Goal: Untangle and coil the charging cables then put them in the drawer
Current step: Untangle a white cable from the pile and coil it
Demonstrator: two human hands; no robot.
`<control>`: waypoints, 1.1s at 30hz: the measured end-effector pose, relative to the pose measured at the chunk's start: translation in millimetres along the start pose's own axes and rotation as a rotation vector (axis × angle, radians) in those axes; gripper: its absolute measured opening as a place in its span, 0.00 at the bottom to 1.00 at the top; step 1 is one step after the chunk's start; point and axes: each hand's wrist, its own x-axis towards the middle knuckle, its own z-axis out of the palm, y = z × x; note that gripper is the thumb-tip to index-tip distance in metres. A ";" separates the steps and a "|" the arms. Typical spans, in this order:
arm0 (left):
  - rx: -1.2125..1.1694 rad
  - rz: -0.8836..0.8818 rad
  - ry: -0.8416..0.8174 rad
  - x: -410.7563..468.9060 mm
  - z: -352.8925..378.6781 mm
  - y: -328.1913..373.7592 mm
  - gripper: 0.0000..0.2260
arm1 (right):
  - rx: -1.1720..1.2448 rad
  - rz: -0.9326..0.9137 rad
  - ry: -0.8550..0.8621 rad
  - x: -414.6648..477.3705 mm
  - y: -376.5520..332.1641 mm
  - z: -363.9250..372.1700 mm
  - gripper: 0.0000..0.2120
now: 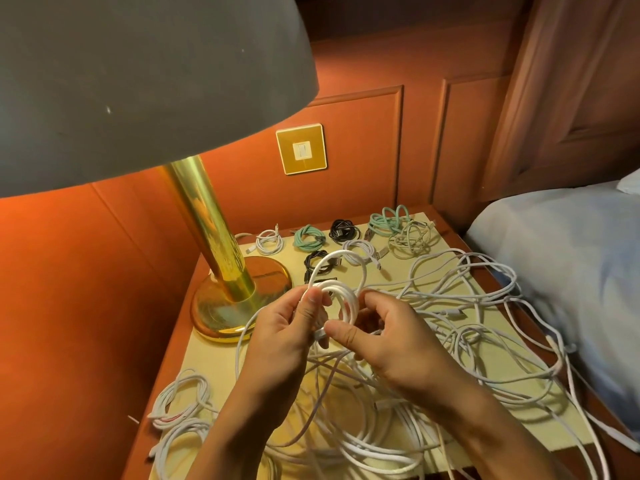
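- a loose bundle of white cables (183, 400) is seen at the near-left corner of the table (207, 360), below the lamp base (239, 306).
- the left hand (287, 327) is curled round the left side of the white coil (341, 292), with its thumb laid over the loops to pin them.
- the coil is held upright between both hands, above the table.
- the right hand (388, 344) is closed on the coil's right side, with the strand pinched.
- finished coils (388, 220) are laid along the far edge.
- the tangle (467, 306) is spread to the right of the hands, so the right hand is judged nearer for feeding the next loop.
- no drawer is shown.
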 end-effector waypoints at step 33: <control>0.245 0.029 0.161 4.2 -7.7 -2.2 0.18 | 0.101 -0.009 0.190 8.9 9.5 -31.6 0.12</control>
